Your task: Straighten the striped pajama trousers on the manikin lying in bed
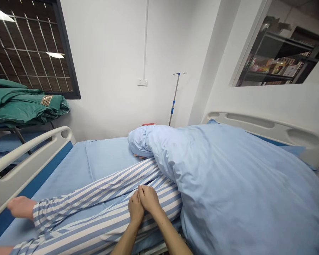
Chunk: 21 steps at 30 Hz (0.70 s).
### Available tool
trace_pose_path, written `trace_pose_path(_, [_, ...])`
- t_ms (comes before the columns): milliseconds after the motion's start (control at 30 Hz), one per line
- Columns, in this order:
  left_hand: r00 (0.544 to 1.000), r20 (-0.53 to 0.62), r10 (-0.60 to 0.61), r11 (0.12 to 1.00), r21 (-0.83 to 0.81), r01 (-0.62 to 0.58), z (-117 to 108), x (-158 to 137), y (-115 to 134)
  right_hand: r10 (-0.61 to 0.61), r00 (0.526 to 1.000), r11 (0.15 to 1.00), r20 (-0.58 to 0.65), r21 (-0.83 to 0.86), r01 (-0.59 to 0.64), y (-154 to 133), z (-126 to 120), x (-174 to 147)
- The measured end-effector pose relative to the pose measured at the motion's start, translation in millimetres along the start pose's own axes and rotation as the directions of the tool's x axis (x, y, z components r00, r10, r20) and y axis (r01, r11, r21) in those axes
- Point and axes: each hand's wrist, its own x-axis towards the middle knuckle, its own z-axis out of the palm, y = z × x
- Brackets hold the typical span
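My left hand (136, 207) is curled closed and rests on the blue-and-white striped trousers (101, 226), over the nearer thigh of a person lying on the bed. Right beside it, my right hand (149, 198) is also closed in a loose fist, its knuckles touching my left hand. No object shows in either hand, though the undersides of the fingers are hidden. A light blue quilt (228, 180) covers the person's upper body, just right of my hands. The farther leg ends in a bare foot (20, 207) near the footboard.
The footboard (37, 148) stands at the left and the headboard (255, 122) at the right. An IV pole (175, 92) rises behind the bed. Green folded bedding (23, 104) lies on another bed under the barred window (29, 46). A wall socket (142, 82) is on the far wall.
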Motion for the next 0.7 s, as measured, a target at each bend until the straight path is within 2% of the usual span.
trace_pose_path(100, [1.000, -0.008, -0.006, 1.000, 0.005, 0.006, -0.4, -1.8, 3.6, -0.063, 0.998, 0.998, 0.015, -0.029, 0.064, 6.6, -7.0, -0.8])
trace_pose_path(300, [1.000, 0.023, 0.019, 0.999, 0.028, -0.020, 1.6, -2.4, 8.8, -0.033, 0.994, 0.972, -0.108, 0.229, 0.057, 30.5, 3.9, -5.3])
trace_pose_path(500, [1.000, 0.012, 0.007, 0.988, -0.153, -0.005, 8.5, 7.9, 31.2, 0.066, 0.983, 0.892, -0.170, 0.452, 0.018, 37.2, 3.7, -0.5])
trace_pose_path(600, [1.000, -0.009, 0.000, 0.981, -0.194, -0.001, 16.9, 7.2, 34.5, 0.096, 0.980, 0.872, -0.176, 0.490, 0.003, 39.9, 4.1, 0.2])
trace_pose_path(700, [0.999, -0.040, -0.008, 0.992, -0.126, 0.003, 23.5, 3.0, 28.0, 0.079, 0.982, 0.881, -0.170, 0.473, 0.011, 39.1, 5.0, -0.8])
